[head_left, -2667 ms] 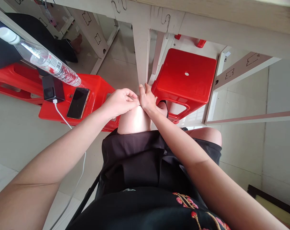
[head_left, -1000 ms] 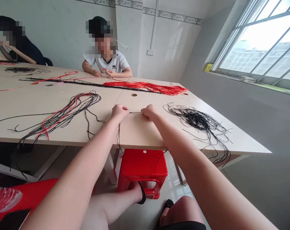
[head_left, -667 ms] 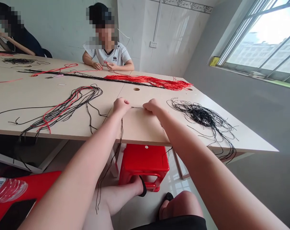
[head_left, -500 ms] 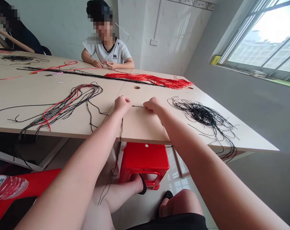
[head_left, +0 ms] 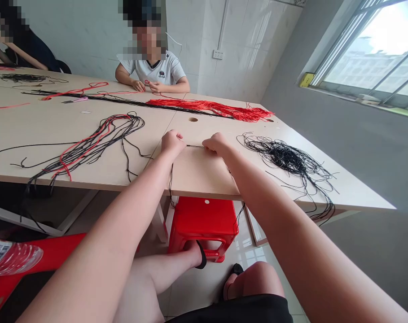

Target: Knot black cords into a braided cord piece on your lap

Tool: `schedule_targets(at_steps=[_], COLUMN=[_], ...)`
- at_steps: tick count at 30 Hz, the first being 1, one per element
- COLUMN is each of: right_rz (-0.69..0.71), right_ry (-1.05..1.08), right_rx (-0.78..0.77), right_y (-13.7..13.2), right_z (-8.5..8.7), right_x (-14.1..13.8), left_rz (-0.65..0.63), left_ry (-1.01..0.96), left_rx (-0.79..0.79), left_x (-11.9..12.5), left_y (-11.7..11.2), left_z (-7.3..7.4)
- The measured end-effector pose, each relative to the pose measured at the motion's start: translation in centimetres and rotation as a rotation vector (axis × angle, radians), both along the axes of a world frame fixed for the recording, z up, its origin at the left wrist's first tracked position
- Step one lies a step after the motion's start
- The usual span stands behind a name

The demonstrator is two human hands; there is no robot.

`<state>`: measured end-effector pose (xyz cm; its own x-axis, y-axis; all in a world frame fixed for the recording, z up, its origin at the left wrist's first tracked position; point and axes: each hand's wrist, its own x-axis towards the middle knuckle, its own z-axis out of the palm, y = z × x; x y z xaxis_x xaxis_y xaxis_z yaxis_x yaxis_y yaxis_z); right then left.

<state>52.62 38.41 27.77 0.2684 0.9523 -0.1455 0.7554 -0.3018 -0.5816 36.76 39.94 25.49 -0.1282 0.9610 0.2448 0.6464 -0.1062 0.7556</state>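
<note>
A short stretch of black cord [head_left: 195, 146] runs level between my two hands, just above or on the table. My left hand [head_left: 173, 142] is closed on its left end, the fingertips turned away from me. On the other end, my right hand [head_left: 216, 143] pinches the cord between thumb and fingers. Loose black strands hang from below both hands over the table's front edge. To the left of my hands lies a bundle of black cords with a red one [head_left: 99, 143]. A tangled heap of black cord [head_left: 286, 157] lies to the right.
Red cords [head_left: 210, 109] and a long black bundle stretch across the table [head_left: 204, 177] beyond my hands. Small pink-handled snippers [head_left: 76, 100] lie at the back left. Opposite sits a person [head_left: 156, 74] holding red cord. A red stool [head_left: 204, 220] stands under the front edge.
Both hands stay closed on the cord, almost in place. The strands below the left hand have swung up and away from my leg; a strand now hangs at the stool's right side.
</note>
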Motion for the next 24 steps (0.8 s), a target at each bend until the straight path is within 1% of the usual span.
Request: schedule_targets(at_steps=[10, 19, 24], right_rz=[-0.006, -0.03, -0.041], right_ry=[0.007, -0.016, -0.015], right_rx=[0.028, 0.04, 0.043], right_y=[0.7, -0.2, -0.2], right_z=[-0.7, 0.0, -0.3], right_x=[0.1, -0.2, -0.2], left_rz=[0.006, 0.004, -0.005], left_ry=[0.005, 0.014, 0.001], left_rx=[0.0, 0.016, 0.013], left_x=[0.1, 0.1, 0.0], left_y=[-0.1, 0.1, 0.5], left_z=[0.0, -0.1, -0.4])
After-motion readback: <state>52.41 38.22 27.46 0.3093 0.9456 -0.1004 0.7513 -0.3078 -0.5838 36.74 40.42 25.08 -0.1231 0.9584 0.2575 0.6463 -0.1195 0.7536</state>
